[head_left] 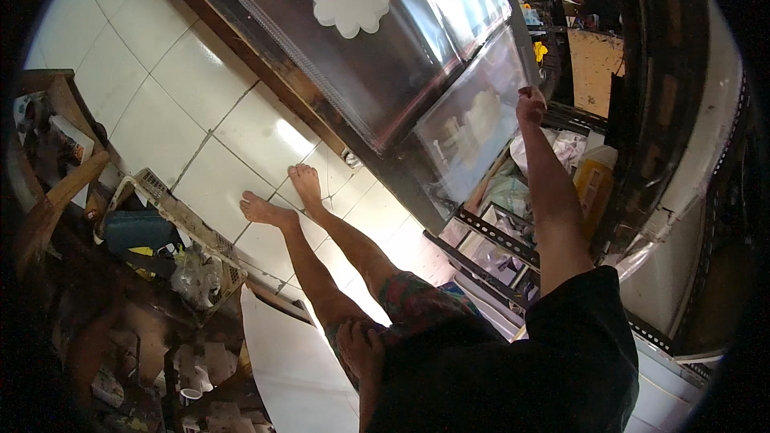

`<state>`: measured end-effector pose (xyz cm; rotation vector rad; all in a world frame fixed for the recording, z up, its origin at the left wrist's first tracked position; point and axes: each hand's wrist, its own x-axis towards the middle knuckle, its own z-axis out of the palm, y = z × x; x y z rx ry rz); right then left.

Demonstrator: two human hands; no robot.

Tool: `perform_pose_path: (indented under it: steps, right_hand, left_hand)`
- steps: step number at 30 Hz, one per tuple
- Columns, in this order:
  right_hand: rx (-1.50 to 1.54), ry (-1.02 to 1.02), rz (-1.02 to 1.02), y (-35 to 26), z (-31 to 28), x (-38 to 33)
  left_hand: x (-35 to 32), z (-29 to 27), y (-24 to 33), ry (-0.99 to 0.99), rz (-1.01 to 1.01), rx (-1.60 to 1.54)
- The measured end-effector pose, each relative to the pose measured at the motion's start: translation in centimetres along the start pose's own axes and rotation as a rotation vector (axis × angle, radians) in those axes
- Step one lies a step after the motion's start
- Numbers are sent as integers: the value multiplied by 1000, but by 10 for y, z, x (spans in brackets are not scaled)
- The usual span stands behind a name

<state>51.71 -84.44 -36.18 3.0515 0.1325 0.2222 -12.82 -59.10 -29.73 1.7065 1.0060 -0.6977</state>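
The edge of a clear plastic sheet (pixel 473 124), draped over the dark cabinet front (pixel 377 72), is gripped by the right hand (pixel 530 104), fingers closed on it at arm's length. The left hand (pixel 361 349) is rested on the thigh, fingers loosely spread, nothing held. Bare feet are planted on the white tiled floor (pixel 200 104).

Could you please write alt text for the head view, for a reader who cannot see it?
Seen from above, a standing person's right hand grips the edge of a clear plastic sheet hanging off a dark panel, above a metal rack of clutter. The left hand rests at the thigh, bare feet on white floor tiles. A basket sits to the left.
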Motion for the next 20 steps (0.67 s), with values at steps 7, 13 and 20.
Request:
perform_pose_path:
  steps: [7,13,20]
  right_hand:
    - [-92,-31,-22,-1,11,50]
    - [-22,50,-327,18,11,58]
    - [-98,-71,-7,-9,5,65]
  left_hand:
    - [-2,19,3,25,-21,-8]
    - [-5,17,7,46,-23,-1]
    - [-4,22,-2,52,-9,13]
